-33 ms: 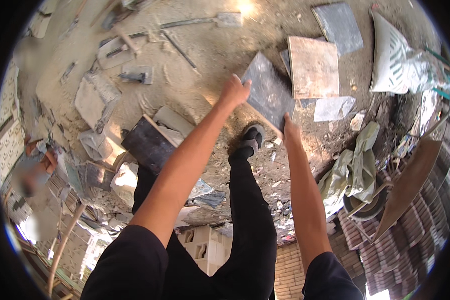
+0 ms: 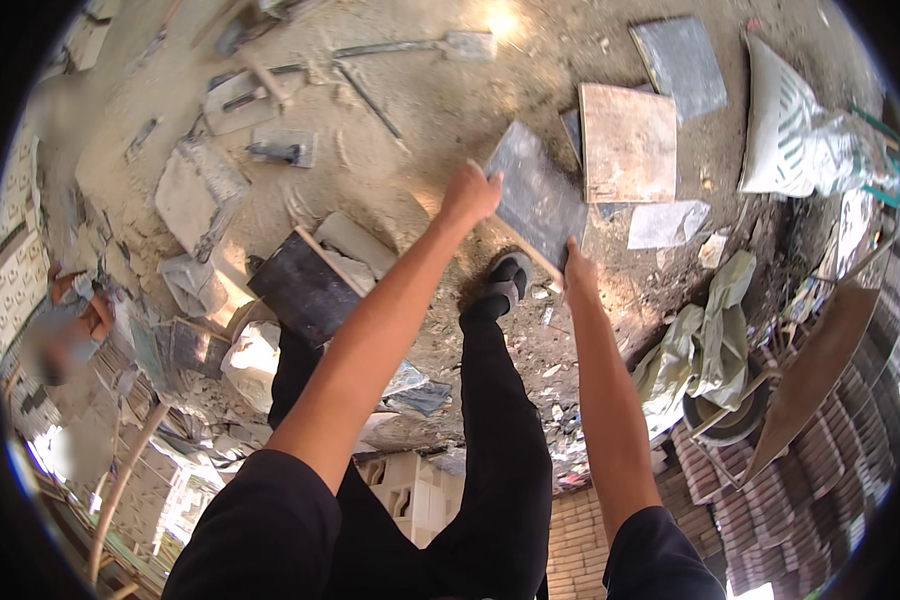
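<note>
1. Grip: left hand [image 2: 473, 193] and right hand [image 2: 581, 272] both closed on one dark-faced wood panel [image 2: 540, 200]. Left has its left corner, right has its lower corner; pale cut edge runs between them. Thumbs toward the top face; fingers underneath can't be made out.
2. Panel location: centre of frame, slightly right and above middle, tilted off square, just beyond the dark shoe [image 2: 510, 277]. Can't tell whether its far side touches the ground or hangs clear.
3. Change vs. previous frame: very small. Panel and both hands sit a touch lower in frame, but so do the shovel [image 2: 470, 46] at upper centre and the white sack [image 2: 780, 130] at upper right. My read: mostly head motion; any shift of the panel itself is too slight to separate out.
4. Meaning for the work in hand: same two-handed hold on the same panel, no release, no regrip. Looks like a controlled hold.
5. Nearby: pale plywood sheet [image 2: 630, 143] right of the held panel, partly covering another dark one. Grey panel [image 2: 682, 68] at upper right. Black panel [image 2: 308, 285] left of centre, by the left forearm, touched by neither hand.
</note>
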The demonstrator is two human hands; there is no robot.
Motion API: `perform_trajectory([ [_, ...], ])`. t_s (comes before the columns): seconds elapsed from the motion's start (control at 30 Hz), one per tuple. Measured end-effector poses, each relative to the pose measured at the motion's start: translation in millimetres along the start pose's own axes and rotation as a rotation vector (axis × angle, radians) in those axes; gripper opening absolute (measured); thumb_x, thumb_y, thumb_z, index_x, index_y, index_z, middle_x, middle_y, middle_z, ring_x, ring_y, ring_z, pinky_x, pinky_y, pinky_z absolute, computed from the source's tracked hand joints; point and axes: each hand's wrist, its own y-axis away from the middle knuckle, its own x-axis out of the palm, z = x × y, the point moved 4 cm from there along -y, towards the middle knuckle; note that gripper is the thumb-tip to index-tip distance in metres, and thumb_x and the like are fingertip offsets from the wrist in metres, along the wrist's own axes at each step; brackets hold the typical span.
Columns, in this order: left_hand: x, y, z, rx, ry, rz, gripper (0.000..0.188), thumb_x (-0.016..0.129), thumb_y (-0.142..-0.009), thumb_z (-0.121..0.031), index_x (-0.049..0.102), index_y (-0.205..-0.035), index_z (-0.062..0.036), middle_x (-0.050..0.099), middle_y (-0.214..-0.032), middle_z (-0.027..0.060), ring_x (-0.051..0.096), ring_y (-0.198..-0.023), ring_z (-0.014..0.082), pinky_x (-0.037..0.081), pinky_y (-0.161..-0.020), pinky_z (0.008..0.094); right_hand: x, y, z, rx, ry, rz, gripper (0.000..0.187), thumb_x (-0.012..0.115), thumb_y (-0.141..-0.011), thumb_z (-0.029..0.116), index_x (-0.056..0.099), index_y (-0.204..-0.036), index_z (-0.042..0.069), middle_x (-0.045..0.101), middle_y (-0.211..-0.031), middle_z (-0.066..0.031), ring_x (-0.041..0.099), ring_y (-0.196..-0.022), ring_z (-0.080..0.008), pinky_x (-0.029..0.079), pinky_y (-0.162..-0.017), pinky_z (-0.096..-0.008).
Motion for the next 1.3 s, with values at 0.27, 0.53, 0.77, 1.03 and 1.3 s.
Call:
perform_trajectory([
  [0.27, -98, 128, 157, -0.135, 0.237, -0.152, 0.056, 0.054, -0.093, -0.046, 0.053, -0.105, 0.0092, 0.064, -0.096, 0.0299, 0.062, -0.095, 0.0447, 0.048, -0.082, 0.0461, 66, 174, 9, -0.298, 0.221, 0.007, 0.067, 0.053, -0.094, 0.05, 0.057, -0.11, -0.014, 0.064, -0.099, -0.0255, 0.064, -0.092, -0.0321, 0.048, -0.079, -0.0388],
  [0.53, -209, 257, 342, -0.059, 0.927, -0.338, 0.037, 0.058, -0.095, -0.034, 0.052, -0.107, 0.0009, 0.059, -0.094, 0.0084, 0.054, -0.087, 0.017, 0.044, -0.079, 0.0318, 249, 324, 105, -0.79, 0.651, 0.16, 0.064, 0.053, -0.092, 0.055, 0.061, -0.102, -0.007, 0.065, -0.093, -0.0287, 0.063, -0.09, -0.0428, 0.047, -0.08, -0.0449],
  [0.77, -267, 277, 510, -0.457, 0.996, -0.612, 0.051, 0.058, -0.092, -0.046, 0.057, -0.103, 0.0038, 0.06, -0.089, 0.0129, 0.056, -0.086, 0.023, 0.043, -0.079, 0.0345, 451, 413, 61, -0.946, 0.88, 0.179, 0.072, 0.054, -0.089, 0.06, 0.057, -0.095, -0.012, 0.062, -0.095, -0.0354, 0.061, -0.095, -0.0487, 0.048, -0.082, -0.0523],
  [1.03, -264, 237, 599, -0.54, 0.704, -0.77, 0.063, 0.054, -0.093, -0.05, 0.059, -0.108, 0.0103, 0.064, -0.097, 0.0283, 0.063, -0.095, 0.0387, 0.046, -0.084, 0.0444, 527, 418, 23, -1.021, 0.788, 0.127, 0.068, 0.054, -0.092, 0.055, 0.056, -0.101, -0.012, 0.062, -0.094, -0.0369, 0.059, -0.095, -0.0514, 0.047, -0.082, -0.053],
  [1.3, -262, 215, 605, -0.544, 0.597, -0.822, 0.057, 0.051, -0.095, -0.049, 0.057, -0.107, 0.0066, 0.063, -0.094, 0.0317, 0.06, -0.094, 0.0479, 0.047, -0.08, 0.0494, 554, 393, 14, -1.018, 0.835, 0.077, 0.064, 0.049, -0.095, 0.052, 0.055, -0.097, -0.012, 0.061, -0.089, -0.0376, 0.058, -0.09, -0.053, 0.045, -0.078, -0.0554],
])
